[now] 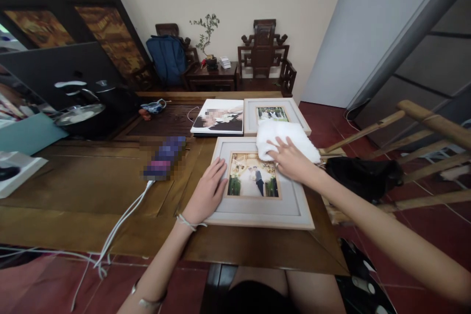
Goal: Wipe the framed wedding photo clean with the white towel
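Note:
A picture frame (257, 213) with a pale wooden edge and a grey mat lies flat on the table in front of me, with a wedding photo (253, 175) in its middle. My left hand (209, 189) rests on its left side, fingers stretched out and thumb apart. With my right hand (289, 157) I hold a folded white towel (283, 132) at the frame's upper right corner. The towel also overlaps a second picture frame (252, 110) behind, hiding part of its outdoor photo.
Left of that second frame lies a white-edged photo panel (221, 117). A phone (165, 157) with a white cable (121, 221) lies on the wooden table (81, 176). A glass-lidded pot (81, 117) stands farther left. Bamboo rails (437, 122) stand beyond the table's right edge.

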The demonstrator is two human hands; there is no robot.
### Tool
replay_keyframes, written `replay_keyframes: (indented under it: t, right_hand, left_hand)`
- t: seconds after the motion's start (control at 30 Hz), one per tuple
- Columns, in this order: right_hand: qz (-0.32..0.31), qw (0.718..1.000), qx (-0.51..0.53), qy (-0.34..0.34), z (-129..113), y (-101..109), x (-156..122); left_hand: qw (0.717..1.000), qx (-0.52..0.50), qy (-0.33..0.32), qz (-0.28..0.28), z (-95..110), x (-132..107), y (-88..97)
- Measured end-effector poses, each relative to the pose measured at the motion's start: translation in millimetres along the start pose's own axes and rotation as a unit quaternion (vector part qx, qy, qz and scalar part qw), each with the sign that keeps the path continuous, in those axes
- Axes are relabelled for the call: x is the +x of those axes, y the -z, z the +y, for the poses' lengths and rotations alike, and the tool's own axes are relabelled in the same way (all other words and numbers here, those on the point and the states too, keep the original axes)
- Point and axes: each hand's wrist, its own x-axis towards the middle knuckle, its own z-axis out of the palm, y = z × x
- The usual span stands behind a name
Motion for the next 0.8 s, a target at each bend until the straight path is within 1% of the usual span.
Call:
replay_keyframes:
  t: [0.1,0.23,0.3,0.37,0.4,0.47,0.53,0.57,0.6,0.63,0.7,0.73,0.8]
  right_hand:
    - [-0.017,1.0,0.009,0.013,-30.3,2.1,-22.9]
    - [-0.067,0.994,0.07,0.053,-74.8,25.0,-72.3]
    - [-0.071,0.989,0.102,0.084,-93.6,34.7,-94.5]
    - [-0.059,0.984,0.13,0.108,-103.0,39.2,-108.2]
    - [-0.055,0.982,0.143,0.109,-102.3,39.8,-110.7]
    - [-0.058,0.982,0.162,0.08,-88.7,39.5,-106.4]
    - [-0.053,0.985,0.164,0.03,-61.2,39.2,-90.5]
    - [-0.042,0.987,0.157,0.006,-44.8,39.1,-79.2]
    - [-0.016,0.99,0.137,-0.012,-28.4,38.6,-66.6]
    - [0.023,0.994,0.103,-0.02,-13.4,37.3,-53.3]
    - [0.064,0.997,0.038,-0.035,8.1,31.4,-27.8]
    - [0.07,0.997,0.008,-0.031,13.4,26.5,-17.1]
    - [0.051,0.998,-0.033,-0.009,13.3,13.7,-2.1]
  left_hand:
    - [1.0,-0.001,0.002,0.004,0.0,-0.7,-1.0]
    - [1.0,0.004,0.0,0.006,0.4,-0.8,-2.2]
    - [1.0,0.008,-0.002,0.006,0.6,-0.5,-2.3]
    - [1.0,0.01,-0.005,0.004,0.6,-0.2,-2.1]
    - [1.0,0.01,-0.006,0.004,0.6,-0.2,-1.9]
    - [1.0,0.009,-0.007,0.002,0.5,-0.1,-1.5]
    - [1.0,0.005,-0.008,0.0,0.5,0.0,-1.0]
    - [1.0,0.003,-0.007,0.0,0.5,0.0,-0.8]
    - [1.0,0.001,-0.005,0.001,0.6,0.0,-0.7]
    - [1.0,-0.001,-0.004,0.002,0.6,0.1,-0.5]
    - [1.0,-0.004,-0.001,0.005,0.5,0.1,-0.3]
    - [1.0,-0.005,-0.002,0.005,0.5,0.1,-0.2]
    - [1.0,-0.005,-0.004,0.004,0.4,0.0,-0.1]
